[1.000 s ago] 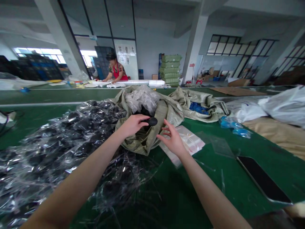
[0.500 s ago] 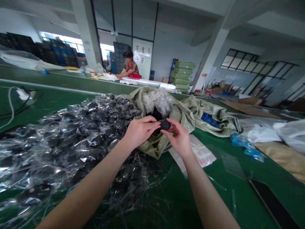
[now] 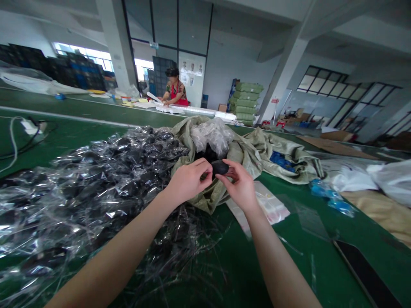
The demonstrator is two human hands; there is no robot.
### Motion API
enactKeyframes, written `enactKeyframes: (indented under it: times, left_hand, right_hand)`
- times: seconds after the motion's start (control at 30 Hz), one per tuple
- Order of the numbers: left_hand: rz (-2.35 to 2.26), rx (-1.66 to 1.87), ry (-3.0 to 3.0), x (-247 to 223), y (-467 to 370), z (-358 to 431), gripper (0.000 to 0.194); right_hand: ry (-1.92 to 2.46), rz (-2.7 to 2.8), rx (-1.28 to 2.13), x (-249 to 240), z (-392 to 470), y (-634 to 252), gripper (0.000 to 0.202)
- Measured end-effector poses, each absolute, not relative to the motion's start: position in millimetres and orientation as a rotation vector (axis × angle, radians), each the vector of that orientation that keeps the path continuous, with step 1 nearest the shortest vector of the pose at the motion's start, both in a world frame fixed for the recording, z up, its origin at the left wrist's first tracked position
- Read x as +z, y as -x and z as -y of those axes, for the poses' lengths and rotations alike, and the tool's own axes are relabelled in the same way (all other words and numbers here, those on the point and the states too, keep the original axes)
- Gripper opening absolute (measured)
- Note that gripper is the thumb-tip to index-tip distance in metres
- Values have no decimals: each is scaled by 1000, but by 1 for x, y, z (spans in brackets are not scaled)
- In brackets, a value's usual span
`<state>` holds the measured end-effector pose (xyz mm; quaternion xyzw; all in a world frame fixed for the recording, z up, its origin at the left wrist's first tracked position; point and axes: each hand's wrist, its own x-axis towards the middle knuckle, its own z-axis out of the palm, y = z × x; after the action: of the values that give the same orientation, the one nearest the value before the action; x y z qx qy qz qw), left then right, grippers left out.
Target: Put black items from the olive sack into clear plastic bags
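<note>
Both hands meet over the mouth of the crumpled olive-green woven sack point(image 3: 224, 158) on the green table point(image 3: 321, 252). The left hand point(image 3: 188, 182) and right hand point(image 3: 240, 186) pinch the small black oval plastic piece point(image 3: 220, 167) between thumb and fingertips, one at each end. The hold looks best kept light and at the ends, so the piece can turn. Both forearms reach forward, wrists slightly bent inward. A heap of clear-bagged black pieces point(image 3: 96, 184) lies left; flat clear plastic bags point(image 3: 272, 207) lie just right.
</note>
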<state>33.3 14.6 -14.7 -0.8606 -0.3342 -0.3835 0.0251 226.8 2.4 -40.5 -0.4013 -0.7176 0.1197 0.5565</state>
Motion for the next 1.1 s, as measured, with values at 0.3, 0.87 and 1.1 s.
enactKeyframes:
  times: [0.3, 0.87, 1.1]
  left_hand:
    - [546, -254, 3266, -76, -56, 73, 27]
    - [1003, -830, 3872, -113, -69, 51, 81]
    - [1405, -648, 3596, -114, -109, 36, 35]
  right_hand:
    - [921, 1505, 424, -33, -6, -238, 46]
    - [870, 1451, 388, -13, 2, -255, 44]
    - [828, 1393, 359, -6, 6, -267, 43]
